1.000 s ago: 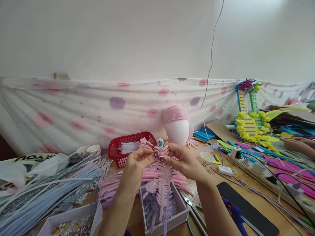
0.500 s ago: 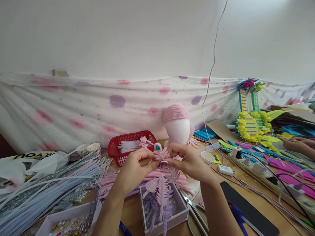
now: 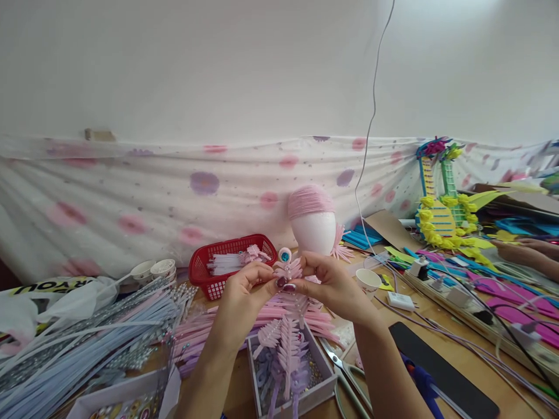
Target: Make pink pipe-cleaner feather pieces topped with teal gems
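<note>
A pink craft piece with petal-like tips and a blue gem at its top is pinched between both hands, thumbs nearly touching at its base. My left hand grips it from the left side, and my right hand from the right. Below them, pink feathery strips hang over a white box holding lilac pieces and small beads. Behind the hands stands a white foam head wrapped in pink strands at the top.
A red basket stands behind my left hand. Silvery and pale stems cover the left side. Scissors, a black phone, a paper cup and a power strip lie right. Another person's hand is far right.
The view has shifted slightly. The gem-topped piece has turned a little more upright, and my left thumb now shows its dark nail against the base of the piece.
</note>
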`<state>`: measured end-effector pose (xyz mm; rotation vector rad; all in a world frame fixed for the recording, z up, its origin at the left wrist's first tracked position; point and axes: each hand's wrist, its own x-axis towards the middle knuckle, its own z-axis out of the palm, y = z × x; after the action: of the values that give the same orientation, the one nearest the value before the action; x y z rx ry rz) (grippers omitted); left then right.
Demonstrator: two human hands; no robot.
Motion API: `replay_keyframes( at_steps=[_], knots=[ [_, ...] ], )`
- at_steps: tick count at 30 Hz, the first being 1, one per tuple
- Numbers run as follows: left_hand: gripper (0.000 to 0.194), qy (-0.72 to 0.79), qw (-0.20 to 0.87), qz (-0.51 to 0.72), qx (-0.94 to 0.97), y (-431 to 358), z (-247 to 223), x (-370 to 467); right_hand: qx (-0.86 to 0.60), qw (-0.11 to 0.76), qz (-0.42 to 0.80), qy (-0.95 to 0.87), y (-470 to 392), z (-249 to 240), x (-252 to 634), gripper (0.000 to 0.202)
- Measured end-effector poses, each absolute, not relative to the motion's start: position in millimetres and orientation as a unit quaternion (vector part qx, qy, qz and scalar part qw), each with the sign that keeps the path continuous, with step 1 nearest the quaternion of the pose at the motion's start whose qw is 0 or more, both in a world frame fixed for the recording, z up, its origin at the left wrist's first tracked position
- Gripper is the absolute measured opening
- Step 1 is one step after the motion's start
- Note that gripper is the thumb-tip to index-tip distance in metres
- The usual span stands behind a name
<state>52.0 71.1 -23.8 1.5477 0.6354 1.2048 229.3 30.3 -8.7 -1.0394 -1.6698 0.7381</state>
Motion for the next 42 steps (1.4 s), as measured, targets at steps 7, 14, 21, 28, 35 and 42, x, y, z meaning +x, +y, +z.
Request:
replay_keyframes(
  at_steps=[7,14,21,28,35,42],
  knots=[
    [0.01,0.289,0.395,0.432,0.757,69,-21,47,-0.43,0.464,0.297,-0.715,26,-6,241,0.028],
    [0.011,0.294,0.482,0.393,0.725,73,-18,41,-0.435,0.444,0.301,-0.724,25,-6,239,0.027],
    [0.027,0.23,0.667,0.439,0.556,81,-28,53,-0.408,0.486,0.341,-0.694,28,-7,233,0.03],
    [0.026,0.237,0.679,0.433,0.543,85,-29,54,-0.407,0.508,0.315,-0.69,31,-11,232,0.025],
    [0.023,0.254,0.628,0.343,0.65,89,-28,34,-0.429,0.443,0.304,-0.726,30,-8,235,0.024],
    [0.013,0.251,0.561,0.339,0.712,87,-27,31,-0.438,0.424,0.295,-0.735,29,-6,235,0.021]
  ],
)
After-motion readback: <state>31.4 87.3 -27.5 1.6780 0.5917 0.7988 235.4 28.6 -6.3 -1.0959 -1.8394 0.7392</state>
